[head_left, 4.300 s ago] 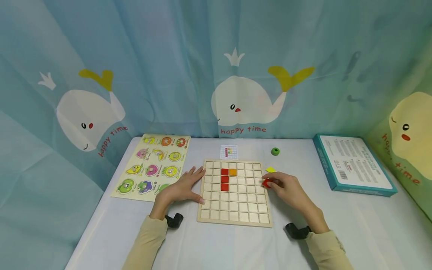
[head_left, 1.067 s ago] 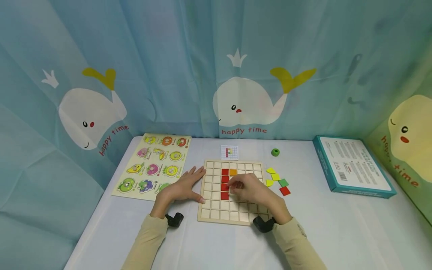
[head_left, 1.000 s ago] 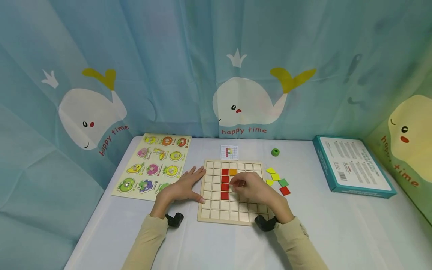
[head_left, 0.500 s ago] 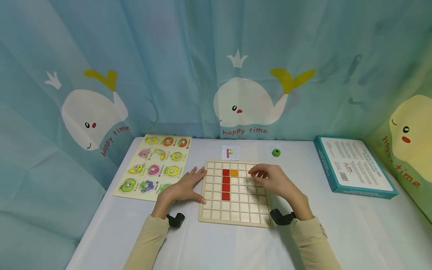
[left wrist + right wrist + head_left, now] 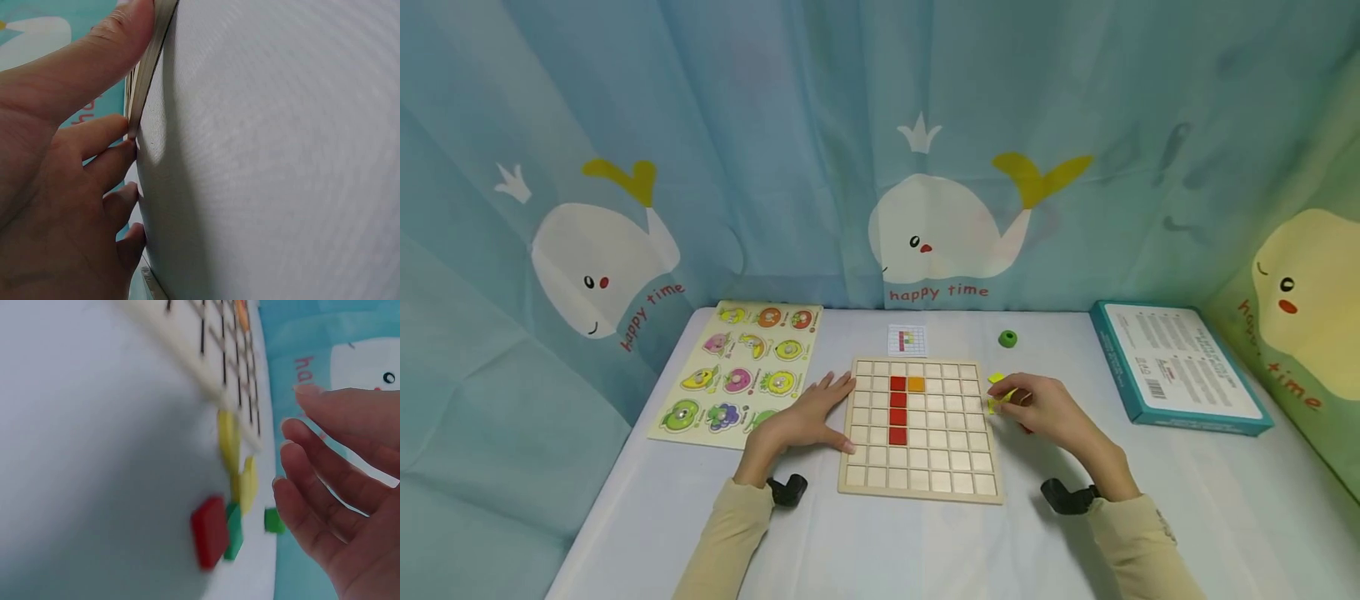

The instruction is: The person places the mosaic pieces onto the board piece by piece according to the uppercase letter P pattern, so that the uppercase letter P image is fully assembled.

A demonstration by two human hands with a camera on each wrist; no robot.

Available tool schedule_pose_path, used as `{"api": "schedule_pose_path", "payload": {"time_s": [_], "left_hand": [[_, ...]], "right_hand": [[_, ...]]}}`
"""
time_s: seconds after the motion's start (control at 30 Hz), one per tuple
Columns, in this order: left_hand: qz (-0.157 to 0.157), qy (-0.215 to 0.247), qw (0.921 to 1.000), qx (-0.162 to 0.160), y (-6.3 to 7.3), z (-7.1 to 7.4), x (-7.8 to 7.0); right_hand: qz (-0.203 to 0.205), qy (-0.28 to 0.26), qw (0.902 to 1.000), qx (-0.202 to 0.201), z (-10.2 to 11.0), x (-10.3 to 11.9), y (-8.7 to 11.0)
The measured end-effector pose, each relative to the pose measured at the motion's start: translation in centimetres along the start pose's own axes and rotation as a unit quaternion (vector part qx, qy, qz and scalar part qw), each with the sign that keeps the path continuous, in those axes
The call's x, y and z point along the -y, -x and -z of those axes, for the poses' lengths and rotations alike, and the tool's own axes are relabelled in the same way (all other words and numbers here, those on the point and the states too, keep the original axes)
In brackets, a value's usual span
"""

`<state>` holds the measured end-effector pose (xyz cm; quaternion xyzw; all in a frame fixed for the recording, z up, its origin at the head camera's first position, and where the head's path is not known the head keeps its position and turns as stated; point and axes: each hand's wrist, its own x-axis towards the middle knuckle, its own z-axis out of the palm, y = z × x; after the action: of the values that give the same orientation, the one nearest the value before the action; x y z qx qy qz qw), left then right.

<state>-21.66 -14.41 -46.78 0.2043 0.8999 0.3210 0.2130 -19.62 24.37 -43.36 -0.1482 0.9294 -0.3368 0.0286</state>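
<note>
My left hand (image 5: 801, 423) rests on the left edge of the wooden grid board (image 5: 940, 461), thumb and fingers spread along its frame. On the board, several red square tiles (image 5: 898, 417) form a column, with an orange tile (image 5: 916, 384) right of the top one. Beyond the board's right edge, my right hand (image 5: 1045, 406) hovers over loose tiles and partly hides them in the head view. The right wrist view shows its fingers loosely bent with nothing between them, near yellow tiles (image 5: 228, 440), a green tile (image 5: 233, 531) and a red tile (image 5: 209, 532).
A small pattern card (image 5: 907, 340) lies behind the board, and a green bead (image 5: 1007, 339) sits at the back. A fruit puzzle board (image 5: 811, 333) is at the left, a teal box (image 5: 1180, 367) at the right. A whale-print curtain (image 5: 790, 167) hangs behind the table.
Another red tile, earlier in my right hand, now lies at the bottom of the column. That hand has moved right, off the board to the loose tiles; my left hand has stayed put.
</note>
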Motion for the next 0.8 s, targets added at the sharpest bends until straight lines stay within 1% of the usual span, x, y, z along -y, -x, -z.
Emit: {"api": "schedule_pose_path", "payload": {"time_s": [0.17,0.37,0.6,0.8], "left_hand": [[0.004,-0.003,1.0000,0.002,0.1,0.0,0.1],[-0.004,0.001,1.0000,0.002,0.2,0.1,0.1],[-0.012,0.005,0.9999,0.001,0.3,0.2,-0.2],[-0.003,0.003,1.0000,-0.001,0.1,0.1,-0.2]], "right_hand": [[-0.014,0.013,0.9998,0.006,0.5,-1.4,0.7],[-0.012,0.041,0.9990,0.010,0.9,-2.8,1.3],[-0.002,0.047,0.9987,0.018,1.3,-3.4,2.0],[0.006,0.064,0.9975,0.028,1.4,-3.7,2.3]]}}
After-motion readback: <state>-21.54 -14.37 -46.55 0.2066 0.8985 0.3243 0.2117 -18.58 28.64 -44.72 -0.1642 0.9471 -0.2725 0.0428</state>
